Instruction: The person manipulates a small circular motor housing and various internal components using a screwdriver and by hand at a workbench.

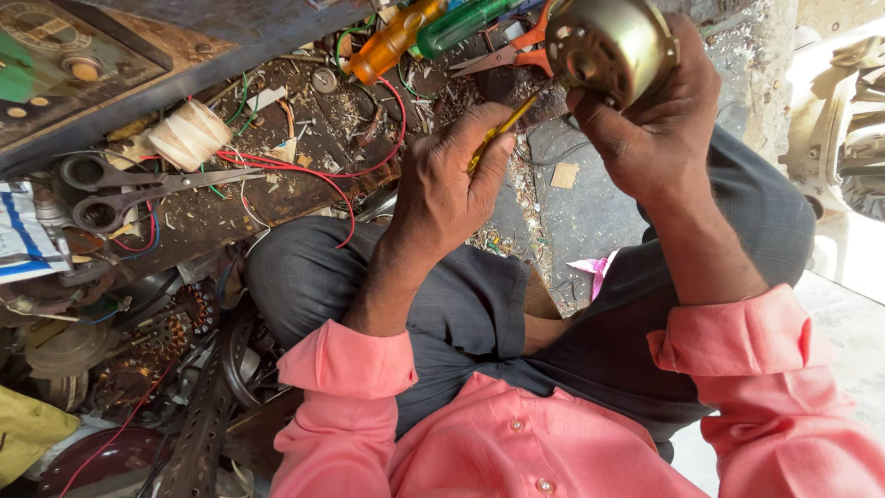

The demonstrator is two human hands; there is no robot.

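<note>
Cluttered floor (590, 212) is leaving little free room. Right hand (650, 101) is gripping a motor (608, 41), cut off by the top edge; left hand (452, 175) is clamping a screwdriver (502, 129), tip hidden against the motor.

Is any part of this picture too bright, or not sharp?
Head view: the far right edge is overexposed in sunlight; the metal motor in the right hand shows a soft glare; the left hand with its yellow screwdriver is sharp; the edges bend slightly.

Repair workshop (scissors (138, 189), screwdrivers (392, 41))
</note>
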